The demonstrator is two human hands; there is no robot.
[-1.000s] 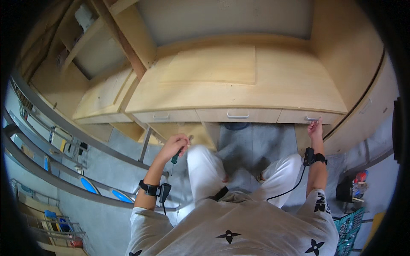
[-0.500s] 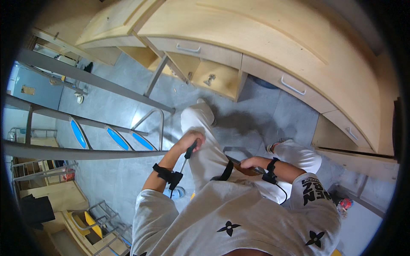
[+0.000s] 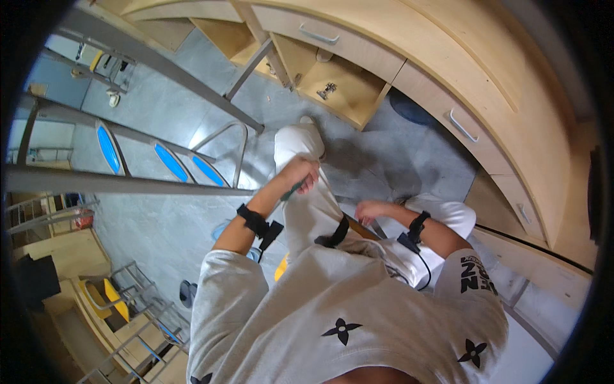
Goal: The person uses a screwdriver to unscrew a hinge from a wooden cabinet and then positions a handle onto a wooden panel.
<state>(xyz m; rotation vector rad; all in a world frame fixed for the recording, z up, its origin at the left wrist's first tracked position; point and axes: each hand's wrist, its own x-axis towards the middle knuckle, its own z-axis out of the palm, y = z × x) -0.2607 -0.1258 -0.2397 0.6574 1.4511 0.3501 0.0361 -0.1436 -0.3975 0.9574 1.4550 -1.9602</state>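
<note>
My left hand [image 3: 300, 174] is closed around a screwdriver [image 3: 292, 191], above my left thigh in light trousers. Part of the dark green handle shows below the fingers, and the shaft runs back toward my wrist. Over the inside of my other leg is my right hand [image 3: 373, 212], its fingers curled downward. Whatever those fingers may hold is hidden. Farther ahead, a metal hinge [image 3: 327, 91] lies on the floor of a low open wooden cabinet [image 3: 358, 105].
A metal ladder with blue treads [image 3: 171, 162] stands on the left. Wooden drawers [image 3: 435, 109] curve along the front and right. A dark round object [image 3: 409, 110] sits under the drawers. Behind on the left are a yellow chair [image 3: 115, 299] and metal frames.
Both hands have moved forward, away from my body, and the screwdriver is now mostly covered by my left hand. The view has shifted, with the cabinet now higher and farther right.
</note>
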